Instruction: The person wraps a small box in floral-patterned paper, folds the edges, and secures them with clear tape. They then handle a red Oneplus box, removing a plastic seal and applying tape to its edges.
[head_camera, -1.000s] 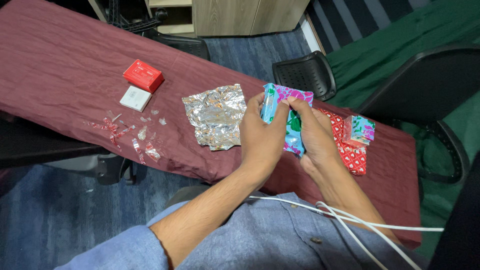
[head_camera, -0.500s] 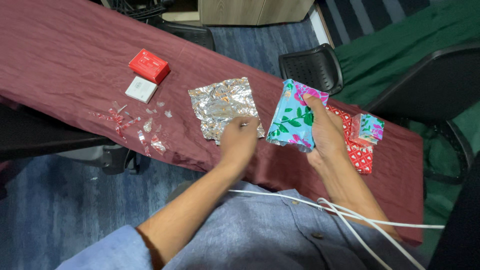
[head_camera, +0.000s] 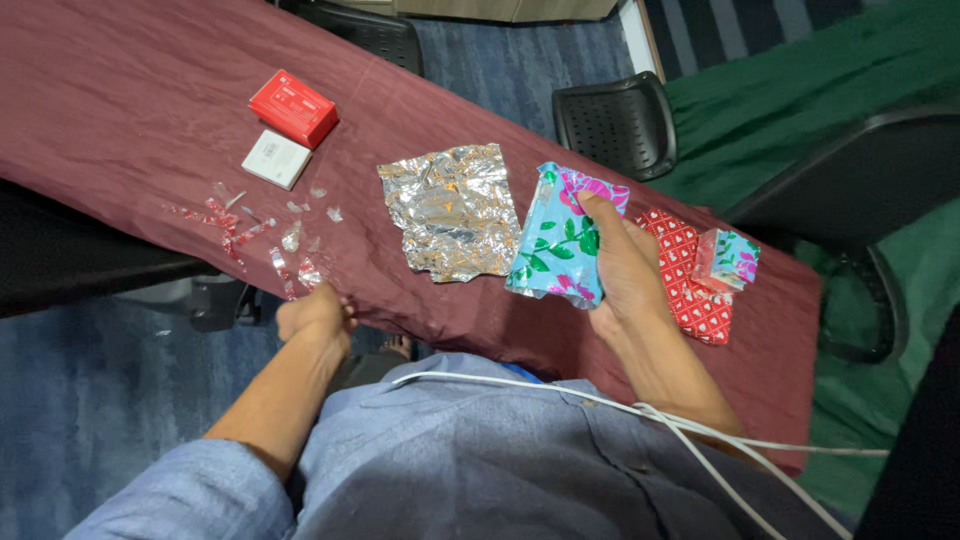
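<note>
My right hand (head_camera: 622, 262) holds a box wrapped in light blue floral paper (head_camera: 555, 238) above the maroon tablecloth (head_camera: 120, 110). My left hand (head_camera: 313, 313) is at the table's near edge, fingers curled beside several clear and red tape scraps (head_camera: 262, 235); whether it holds a scrap I cannot tell. A crumpled silver foil sheet (head_camera: 450, 212) lies flat between the two hands.
A red box (head_camera: 293, 107) and a small white box (head_camera: 274, 159) lie at the back left. A red patterned sheet (head_camera: 694, 285) with a small wrapped parcel (head_camera: 728, 260) on it lies to the right. Black chairs (head_camera: 612, 120) stand behind; a white cable (head_camera: 620, 410) crosses my lap.
My left hand let go of the blue wrapped box, passed over the foil and moved left and down to the tape scraps at the table edge. My right hand kept the box.
</note>
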